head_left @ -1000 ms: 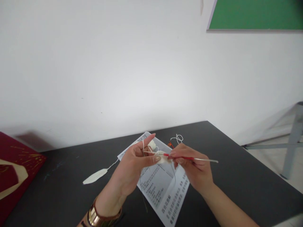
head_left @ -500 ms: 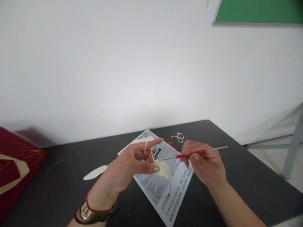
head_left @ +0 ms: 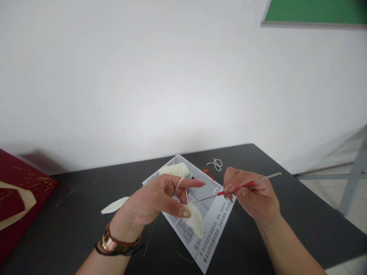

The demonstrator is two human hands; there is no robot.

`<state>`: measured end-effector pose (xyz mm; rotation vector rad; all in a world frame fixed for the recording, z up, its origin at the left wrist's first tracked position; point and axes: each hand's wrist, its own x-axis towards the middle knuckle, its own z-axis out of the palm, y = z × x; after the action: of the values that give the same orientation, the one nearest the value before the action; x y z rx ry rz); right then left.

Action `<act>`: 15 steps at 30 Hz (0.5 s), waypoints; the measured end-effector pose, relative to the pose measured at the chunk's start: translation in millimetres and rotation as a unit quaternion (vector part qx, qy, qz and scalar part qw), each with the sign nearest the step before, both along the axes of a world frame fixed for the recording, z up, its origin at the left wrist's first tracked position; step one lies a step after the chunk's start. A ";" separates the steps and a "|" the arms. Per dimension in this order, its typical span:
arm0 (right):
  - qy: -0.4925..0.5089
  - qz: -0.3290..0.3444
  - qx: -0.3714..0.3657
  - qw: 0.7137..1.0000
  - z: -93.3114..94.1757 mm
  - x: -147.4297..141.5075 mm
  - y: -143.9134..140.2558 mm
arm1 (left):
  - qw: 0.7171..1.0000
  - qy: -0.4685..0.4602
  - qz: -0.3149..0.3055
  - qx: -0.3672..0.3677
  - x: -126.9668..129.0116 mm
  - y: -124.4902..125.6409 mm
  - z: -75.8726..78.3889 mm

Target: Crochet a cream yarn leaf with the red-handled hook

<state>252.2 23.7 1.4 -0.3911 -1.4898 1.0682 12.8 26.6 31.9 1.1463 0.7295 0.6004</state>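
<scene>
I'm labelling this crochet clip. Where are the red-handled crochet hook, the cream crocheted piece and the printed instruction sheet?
red-handled crochet hook [head_left: 233, 190]: head view, red grip.
cream crocheted piece [head_left: 196, 220]: head view, hanging middle.
printed instruction sheet [head_left: 214, 214]: head view, bare right part.

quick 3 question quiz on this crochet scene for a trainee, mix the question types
1. True or false: the right hand grips the crochet hook by its red part.
2. The yarn loops over a finger of which hand? A left B right
3. What lies flat on the black table under the cream crochet piece?

Key: 1 true. 2 A, the left hand. 3 the printed instruction sheet.
</scene>
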 end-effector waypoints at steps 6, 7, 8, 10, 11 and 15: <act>0.077 0.061 -0.178 0.979 -2.8 -7.3 1.1 | 0.997 0.032 -0.008 0.069 -0.4 -3.1 -3.3; 0.097 0.065 -0.228 0.967 -4.5 -10.9 1.7 | 0.995 0.044 0.004 0.092 0.4 -3.8 -3.1; 0.117 0.063 -0.278 0.952 -6.5 -14.9 2.3 | 0.991 0.059 0.023 0.116 1.5 -4.4 -2.9; 0.149 0.053 -0.356 0.921 -10.6 -22.7 3.2 | 0.979 0.090 0.078 0.164 5.2 -5.3 -2.8; 0.167 0.045 -0.385 0.906 -12.4 -26.3 3.2 | 0.972 0.100 0.106 0.184 7.8 -5.6 -3.1; 0.204 0.029 -0.416 0.886 -15.2 -36.6 0.0 | 0.955 0.103 0.166 0.222 19.6 -5.7 -6.2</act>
<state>215.6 23.8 -13.8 -0.6647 -0.6107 1.6997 32.4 20.9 25.7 1.5302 1.0104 0.9725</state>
